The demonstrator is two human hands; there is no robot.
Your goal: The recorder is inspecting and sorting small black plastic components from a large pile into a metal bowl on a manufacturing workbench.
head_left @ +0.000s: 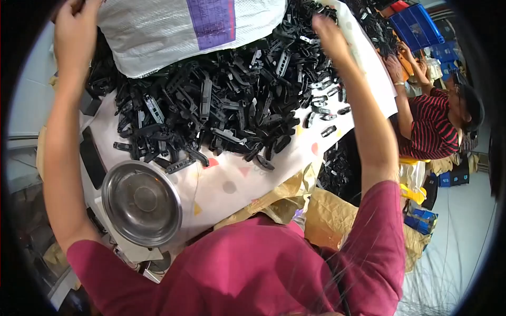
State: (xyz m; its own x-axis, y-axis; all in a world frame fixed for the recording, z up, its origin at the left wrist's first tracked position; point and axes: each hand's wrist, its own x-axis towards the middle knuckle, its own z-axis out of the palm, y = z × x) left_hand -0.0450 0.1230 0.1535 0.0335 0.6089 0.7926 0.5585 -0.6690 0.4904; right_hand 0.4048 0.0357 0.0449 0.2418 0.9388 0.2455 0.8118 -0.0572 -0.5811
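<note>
Sack [153, 31] is showing white, banded purple. Parts [205, 100] are looking mostly black. Tablecloth [219, 195] is running whitish, patterned red, yellow, grey.

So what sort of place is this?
Probably a small workshop handling parts: a big heap of small black parts covers much of the table, a white woven sack lies against it, and another person in a striped top is close by.
</note>
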